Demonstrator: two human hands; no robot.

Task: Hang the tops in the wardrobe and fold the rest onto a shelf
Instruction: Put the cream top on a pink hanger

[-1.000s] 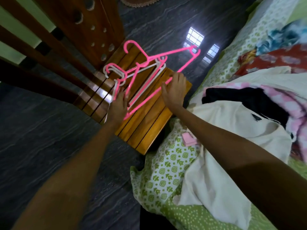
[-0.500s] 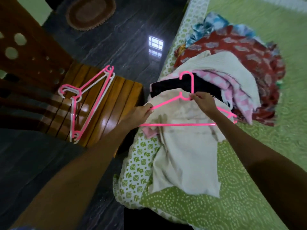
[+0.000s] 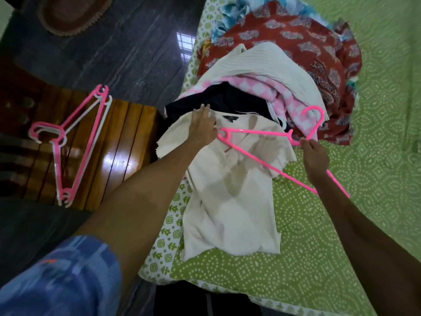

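Step in hand: getting the first top onto a hanger. Right hand grips the pink hanger at its neck, over the cream top on the bed. Left hand rests flat on the top's shoulder, fingers straight. Next move likely needs the collar opened. Spare hangers lie on a wooden chair; dark floor, clothes pile behind.

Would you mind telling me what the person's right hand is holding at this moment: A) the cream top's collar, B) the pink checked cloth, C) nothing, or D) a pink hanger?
D: the right hand grips the pink hanger near its hook, above the cream top, while the left hand rests on the top's shoulder.
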